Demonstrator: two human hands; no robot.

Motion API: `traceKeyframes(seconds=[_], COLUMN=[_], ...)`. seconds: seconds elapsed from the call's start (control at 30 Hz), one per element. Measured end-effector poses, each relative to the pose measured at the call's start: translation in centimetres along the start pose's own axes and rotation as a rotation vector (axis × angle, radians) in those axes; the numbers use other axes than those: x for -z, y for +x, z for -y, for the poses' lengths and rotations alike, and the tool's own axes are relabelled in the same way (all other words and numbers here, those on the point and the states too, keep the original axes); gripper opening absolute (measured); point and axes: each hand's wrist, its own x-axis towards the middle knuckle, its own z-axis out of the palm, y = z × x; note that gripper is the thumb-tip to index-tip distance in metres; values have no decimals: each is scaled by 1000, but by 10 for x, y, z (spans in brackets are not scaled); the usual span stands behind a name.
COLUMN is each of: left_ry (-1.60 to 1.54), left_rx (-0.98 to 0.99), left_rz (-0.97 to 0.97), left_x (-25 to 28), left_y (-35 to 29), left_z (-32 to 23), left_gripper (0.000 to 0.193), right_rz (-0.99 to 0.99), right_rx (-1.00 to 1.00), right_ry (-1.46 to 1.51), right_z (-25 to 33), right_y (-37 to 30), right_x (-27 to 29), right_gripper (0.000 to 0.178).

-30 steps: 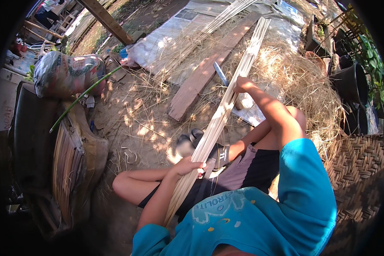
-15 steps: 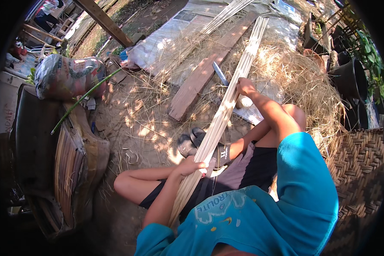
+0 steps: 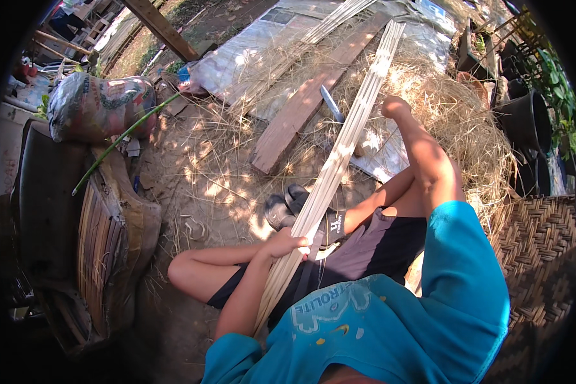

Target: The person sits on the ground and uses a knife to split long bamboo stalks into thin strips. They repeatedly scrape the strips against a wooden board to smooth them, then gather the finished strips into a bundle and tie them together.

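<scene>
A long bundle of thin pale strips [image 3: 339,152], which look like split bamboo, slants from my lap up to the far right. My left hand [image 3: 285,245] is wrapped round its lower part, thumb across the top. Off to the right of the bundle's upper part is my right hand [image 3: 395,107], closed like a fist and apart from the strips; whether anything is in its fingers is hidden. A knife-like blade [image 3: 331,104] lies left of the bundle, beside a brown wooden plank [image 3: 301,115].
Loose shavings [image 3: 457,121] are heaped at the right. More pale strips [image 3: 339,20] lie on sheeting at the far side. At left are a stuffed sack [image 3: 102,105], a green stalk [image 3: 125,136] and stacked slats [image 3: 99,256]. A woven mat [image 3: 534,256] is at right.
My right hand has come off the bundle and moved up and to the right. My left hand still grips the strips, shifted slightly up.
</scene>
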Motion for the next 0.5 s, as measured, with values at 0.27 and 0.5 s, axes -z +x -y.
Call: traceKeyframes(seconds=[0.27, 0.5], left_ry=[-29, -8], left_rx=[-12, -33], left_rz=[27, 25], left_x=[2, 0], left_y=[4, 5], left_z=[1, -3], left_gripper=[29, 28], right_rz=[431, 536], right_rx=[201, 269], right_ry=[274, 136], right_z=[43, 82], right_y=[1, -37], right_x=[-21, -41], right_gripper=[20, 25])
